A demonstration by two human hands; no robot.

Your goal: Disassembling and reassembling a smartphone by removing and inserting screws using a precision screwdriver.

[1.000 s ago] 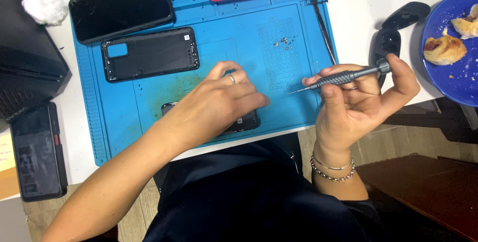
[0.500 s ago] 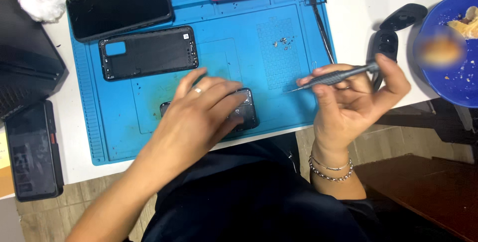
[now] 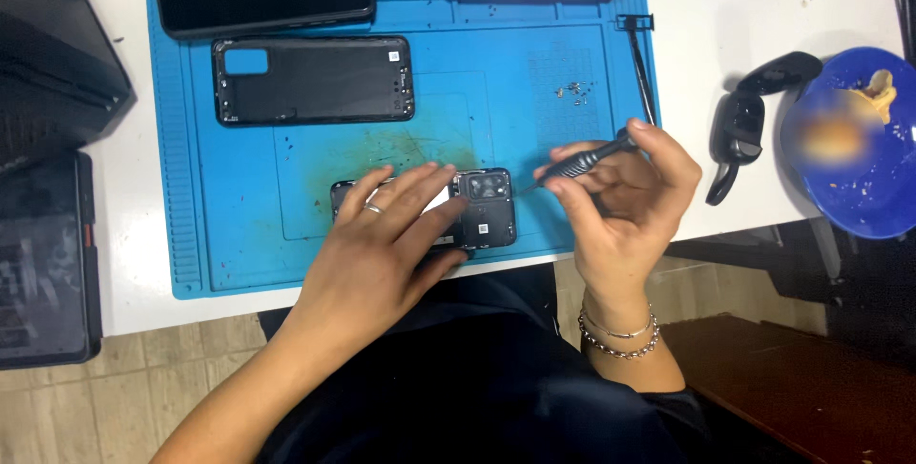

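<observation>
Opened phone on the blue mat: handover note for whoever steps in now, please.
Left hand: flat on the opened phone, pinning it to the blue mat.
Right hand: holds a screwdriver, tip pointed at the phone's camera end.
Done: back cover off, lying above; loose screws on the mat.
Left: cannot tell how many screws remain.

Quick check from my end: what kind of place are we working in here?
Probably a phone repair bench. A blue work mat carries an opened phone under the left hand, a detached back cover and loose screws; the right hand holds a small screwdriver.
</observation>
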